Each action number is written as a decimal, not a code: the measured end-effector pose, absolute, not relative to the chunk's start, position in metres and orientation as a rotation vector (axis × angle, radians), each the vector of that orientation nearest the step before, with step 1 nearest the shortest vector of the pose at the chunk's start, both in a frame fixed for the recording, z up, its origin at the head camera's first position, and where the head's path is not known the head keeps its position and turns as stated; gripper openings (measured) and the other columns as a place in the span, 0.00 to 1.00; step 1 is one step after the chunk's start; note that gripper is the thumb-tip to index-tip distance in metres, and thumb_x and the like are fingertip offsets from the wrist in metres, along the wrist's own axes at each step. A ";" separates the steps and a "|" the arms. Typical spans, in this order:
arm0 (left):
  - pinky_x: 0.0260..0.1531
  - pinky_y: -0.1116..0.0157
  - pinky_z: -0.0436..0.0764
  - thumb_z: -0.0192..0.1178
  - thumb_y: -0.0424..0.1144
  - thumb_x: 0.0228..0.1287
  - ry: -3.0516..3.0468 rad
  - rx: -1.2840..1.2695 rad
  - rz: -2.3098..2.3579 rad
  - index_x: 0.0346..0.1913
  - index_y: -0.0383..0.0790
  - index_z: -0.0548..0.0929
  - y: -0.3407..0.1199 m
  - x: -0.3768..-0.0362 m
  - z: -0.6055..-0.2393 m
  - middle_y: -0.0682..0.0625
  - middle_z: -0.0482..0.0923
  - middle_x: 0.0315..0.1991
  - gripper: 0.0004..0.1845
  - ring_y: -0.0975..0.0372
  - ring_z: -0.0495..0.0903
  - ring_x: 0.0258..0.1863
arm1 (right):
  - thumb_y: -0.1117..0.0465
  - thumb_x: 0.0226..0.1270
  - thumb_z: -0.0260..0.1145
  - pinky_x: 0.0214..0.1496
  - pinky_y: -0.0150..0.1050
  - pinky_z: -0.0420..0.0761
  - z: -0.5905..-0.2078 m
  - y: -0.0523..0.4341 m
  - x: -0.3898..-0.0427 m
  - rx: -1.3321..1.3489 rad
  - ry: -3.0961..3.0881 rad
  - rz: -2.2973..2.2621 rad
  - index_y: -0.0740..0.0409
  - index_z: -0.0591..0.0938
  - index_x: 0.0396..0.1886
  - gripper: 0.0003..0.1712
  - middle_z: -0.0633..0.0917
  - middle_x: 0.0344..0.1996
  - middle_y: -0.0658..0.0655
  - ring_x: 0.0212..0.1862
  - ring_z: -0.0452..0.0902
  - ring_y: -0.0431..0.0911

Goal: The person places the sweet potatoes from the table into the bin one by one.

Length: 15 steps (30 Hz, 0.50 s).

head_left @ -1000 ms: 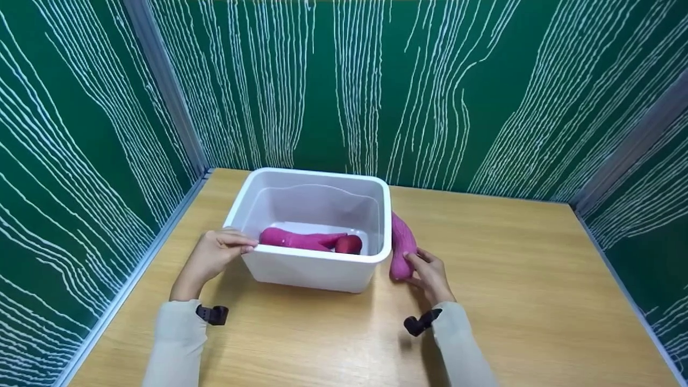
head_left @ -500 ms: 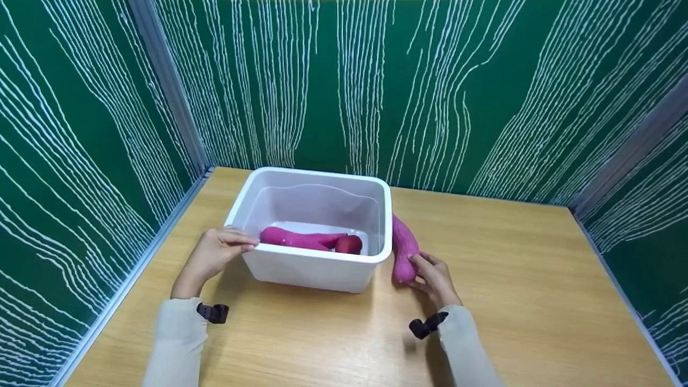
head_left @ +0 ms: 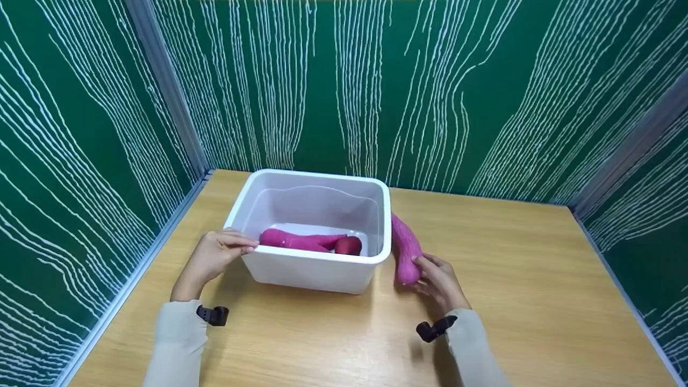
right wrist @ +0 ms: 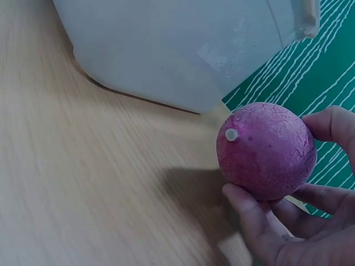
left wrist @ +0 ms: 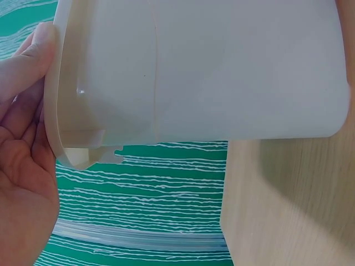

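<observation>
My left hand (head_left: 217,258) pinches the front left corner of a white plastic tub's rim (head_left: 317,254); in the left wrist view the thumb (left wrist: 41,47) lies along that rim. Right of the tub, my right hand (head_left: 441,277) grips the near end of a long, curved, pinkish-purple eggplant-shaped thing (head_left: 407,247). Its far end is partly hidden behind the tub. The right wrist view shows its round, wrinkled end (right wrist: 269,152) with a small white nub, thumb and fingers around it. Inside the tub lie a pink, long, lumpy thing (head_left: 298,241) and a dark red round thing (head_left: 348,245).
The tub stands on a light wooden table (head_left: 516,301). Green panels with white wavy lines (head_left: 333,80) rise behind and at both sides, joined by grey metal posts (head_left: 166,86). Black cameras (head_left: 215,316) are strapped at both wrists, over pale sleeves.
My right hand has shifted a little to the right and nearer, swinging the near end of the eggplant-shaped thing slightly away from the tub. The left hand and tub stay in place.
</observation>
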<state>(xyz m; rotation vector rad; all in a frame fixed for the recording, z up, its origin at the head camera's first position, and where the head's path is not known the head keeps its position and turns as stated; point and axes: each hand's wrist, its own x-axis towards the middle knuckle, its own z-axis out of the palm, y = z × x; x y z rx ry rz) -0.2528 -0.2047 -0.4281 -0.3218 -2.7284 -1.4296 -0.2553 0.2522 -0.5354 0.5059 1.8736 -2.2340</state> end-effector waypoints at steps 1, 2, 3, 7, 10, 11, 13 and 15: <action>0.65 0.47 0.69 0.68 0.34 0.57 -2.732 -0.321 -1.429 0.41 0.41 0.89 -0.205 -0.252 -0.428 0.43 0.84 0.47 0.09 0.51 0.78 0.53 | 0.55 0.64 0.66 0.47 0.40 0.84 -0.535 0.253 -0.255 0.511 1.878 -2.223 0.66 0.59 0.72 0.42 0.75 0.53 0.62 0.43 0.80 0.45; 0.64 0.47 0.70 0.68 0.34 0.57 -2.734 -0.318 -1.426 0.41 0.41 0.89 -0.205 -0.252 -0.428 0.42 0.84 0.48 0.09 0.50 0.78 0.54 | 0.54 0.64 0.65 0.47 0.40 0.84 -0.534 0.254 -0.254 0.518 1.886 -2.210 0.66 0.58 0.72 0.43 0.74 0.55 0.63 0.43 0.80 0.46; 0.64 0.48 0.71 0.68 0.34 0.57 -2.735 -0.315 -1.425 0.41 0.41 0.89 -0.205 -0.252 -0.429 0.42 0.84 0.48 0.09 0.50 0.78 0.53 | 0.53 0.64 0.65 0.47 0.40 0.84 -0.533 0.255 -0.253 0.519 1.895 -2.191 0.65 0.57 0.73 0.43 0.73 0.56 0.64 0.44 0.80 0.46; 0.62 0.49 0.73 0.68 0.34 0.57 -2.735 -0.312 -1.417 0.41 0.42 0.89 -0.205 -0.253 -0.429 0.43 0.84 0.48 0.09 0.51 0.78 0.53 | 0.51 0.64 0.65 0.46 0.38 0.84 -0.531 0.258 -0.251 0.549 1.933 -2.130 0.63 0.58 0.73 0.44 0.72 0.58 0.64 0.44 0.79 0.46; 0.62 0.51 0.74 0.68 0.33 0.57 -2.735 -0.309 -1.416 0.40 0.43 0.90 -0.204 -0.253 -0.430 0.43 0.85 0.47 0.08 0.52 0.78 0.53 | 0.50 0.63 0.66 0.44 0.38 0.83 -0.529 0.260 -0.249 0.566 1.937 -2.116 0.61 0.58 0.73 0.44 0.73 0.56 0.62 0.42 0.80 0.46; 0.62 0.51 0.74 0.68 0.33 0.57 -2.736 -0.308 -1.415 0.41 0.42 0.90 -0.204 -0.253 -0.430 0.43 0.85 0.47 0.09 0.51 0.78 0.53 | 0.50 0.63 0.66 0.44 0.38 0.83 -0.529 0.261 -0.249 0.569 1.936 -2.117 0.61 0.59 0.73 0.44 0.73 0.55 0.61 0.42 0.80 0.46; 0.61 0.50 0.74 0.68 0.33 0.57 -2.742 -0.308 -1.409 0.41 0.42 0.89 -0.204 -0.253 -0.429 0.43 0.85 0.47 0.09 0.51 0.78 0.53 | 0.49 0.64 0.65 0.44 0.38 0.83 -0.528 0.261 -0.248 0.569 1.939 -2.114 0.60 0.59 0.73 0.44 0.73 0.55 0.61 0.41 0.81 0.46; 0.61 0.50 0.74 0.68 0.33 0.57 -2.746 -0.313 -1.404 0.42 0.41 0.89 -0.204 -0.252 -0.428 0.43 0.84 0.47 0.09 0.51 0.78 0.53 | 0.49 0.64 0.65 0.45 0.39 0.83 -0.527 0.261 -0.248 0.567 1.945 -2.105 0.60 0.59 0.73 0.43 0.73 0.55 0.61 0.42 0.80 0.46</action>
